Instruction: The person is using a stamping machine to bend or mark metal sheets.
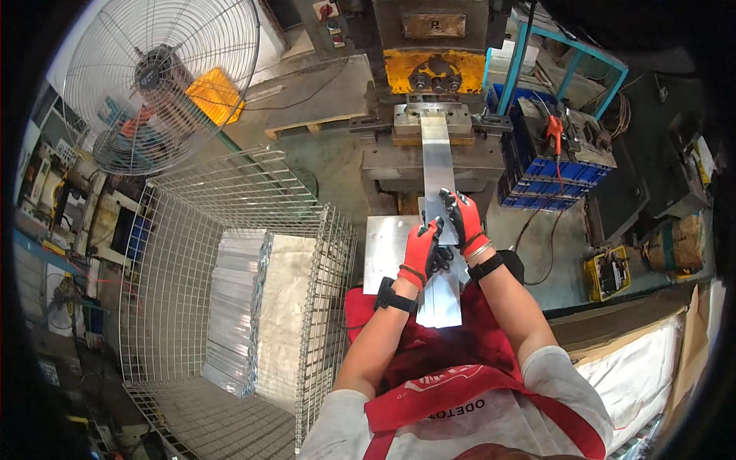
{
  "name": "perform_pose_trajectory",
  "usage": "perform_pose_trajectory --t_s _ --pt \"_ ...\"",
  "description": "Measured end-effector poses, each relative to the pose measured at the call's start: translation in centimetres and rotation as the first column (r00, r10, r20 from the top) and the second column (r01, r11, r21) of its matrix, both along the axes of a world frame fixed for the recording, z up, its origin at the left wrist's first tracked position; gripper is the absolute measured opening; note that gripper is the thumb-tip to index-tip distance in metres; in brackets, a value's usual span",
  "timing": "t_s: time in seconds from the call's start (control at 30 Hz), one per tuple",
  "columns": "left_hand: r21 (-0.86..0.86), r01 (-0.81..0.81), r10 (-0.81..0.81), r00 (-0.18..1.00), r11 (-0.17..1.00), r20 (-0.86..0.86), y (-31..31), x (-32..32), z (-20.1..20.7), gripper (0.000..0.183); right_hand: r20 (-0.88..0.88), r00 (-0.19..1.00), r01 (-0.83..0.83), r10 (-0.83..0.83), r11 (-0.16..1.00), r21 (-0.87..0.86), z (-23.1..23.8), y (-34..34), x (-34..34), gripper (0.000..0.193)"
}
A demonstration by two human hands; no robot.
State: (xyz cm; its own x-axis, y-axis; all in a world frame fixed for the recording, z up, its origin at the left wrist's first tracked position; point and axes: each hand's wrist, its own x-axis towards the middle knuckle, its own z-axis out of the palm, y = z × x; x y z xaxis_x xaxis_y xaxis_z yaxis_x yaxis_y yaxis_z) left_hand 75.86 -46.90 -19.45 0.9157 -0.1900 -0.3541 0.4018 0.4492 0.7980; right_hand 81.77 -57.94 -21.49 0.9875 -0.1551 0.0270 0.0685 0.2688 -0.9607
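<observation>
A long shiny metal strip [438, 161] runs from the die [452, 116] of a press straight back toward me. My right hand [464, 220], in a red glove with black fingertips, is closed on the right edge of this strip near its close end. My left hand [419, 249], gloved the same way, is closed at the left edge of more metal strips [440, 303] that lie fanned over my lap. How many of them it grips is hidden by its fingers. A flat metal sheet [386, 244] lies left of my left hand.
A wire mesh cage [330, 276] at left holds stacked metal strips [234, 307] and cardboard. A large fan [159, 73] stands beyond it. Blue crates [540, 184] sit right of the press [433, 69]; a yellow basket [607, 274] is at the right on the floor.
</observation>
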Motion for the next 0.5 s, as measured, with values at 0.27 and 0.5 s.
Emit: perform_pose_trajectory --t_s 0.27,0.5 --pt "-0.019 0.004 -0.004 1.000 1.000 0.022 0.1 0.4 -0.9 0.022 -0.039 0.999 -0.011 0.012 1.000 0.027 0.5 0.0 -0.2 0.019" --pt "-0.089 0.010 -0.011 1.000 0.996 -0.008 0.2 0.3 -1.0 0.020 0.023 1.000 0.020 -0.018 0.994 -0.106 -0.6 -0.2 0.1 0.019"
